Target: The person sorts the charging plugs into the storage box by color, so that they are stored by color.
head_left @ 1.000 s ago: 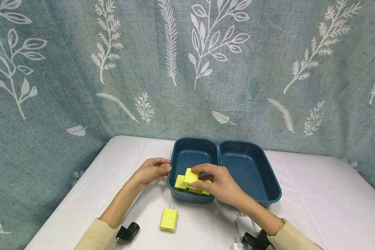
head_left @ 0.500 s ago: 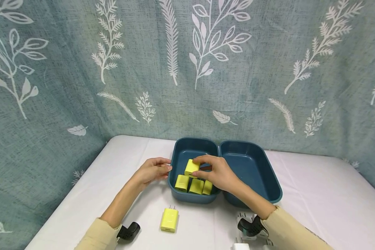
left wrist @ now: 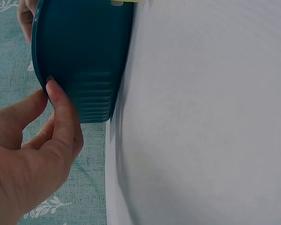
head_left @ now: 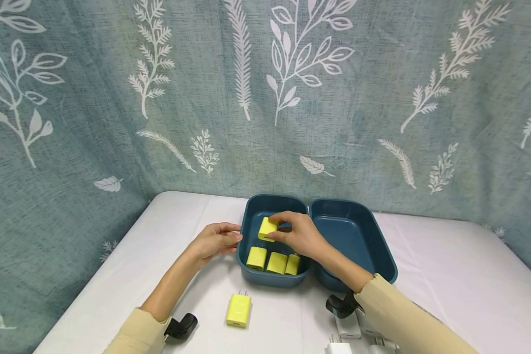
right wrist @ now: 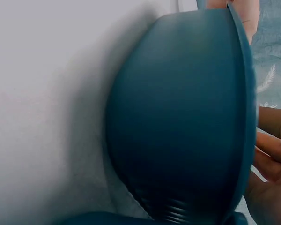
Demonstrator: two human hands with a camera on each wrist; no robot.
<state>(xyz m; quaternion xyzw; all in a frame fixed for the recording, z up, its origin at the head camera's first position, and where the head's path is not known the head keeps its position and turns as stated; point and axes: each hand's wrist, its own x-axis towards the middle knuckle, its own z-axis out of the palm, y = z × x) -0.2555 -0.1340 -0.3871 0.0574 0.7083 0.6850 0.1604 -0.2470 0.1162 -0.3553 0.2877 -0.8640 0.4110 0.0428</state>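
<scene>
My left hand holds the left rim of a dark blue plastic bin; in the left wrist view its thumb and fingers pinch the bin's edge. Over the inside of this bin, my right hand pinches a yellow charger plug between thumb and fingers. Along the near side of the bin lie three more yellow charger plugs in a row. The right wrist view has the bin's wall in front, hiding the held plug, with part of the right hand beyond the rim.
A second blue bin stands against the first on its right. One yellow charger plug lies on the white tablecloth in front. Several white charger plugs lie near the right forearm, partly covered by the sleeve.
My right hand has moved away from me with its yellow plug, from above the near row toward the bin's middle, uncovering the three plugs. The left hand stays at the rim.
</scene>
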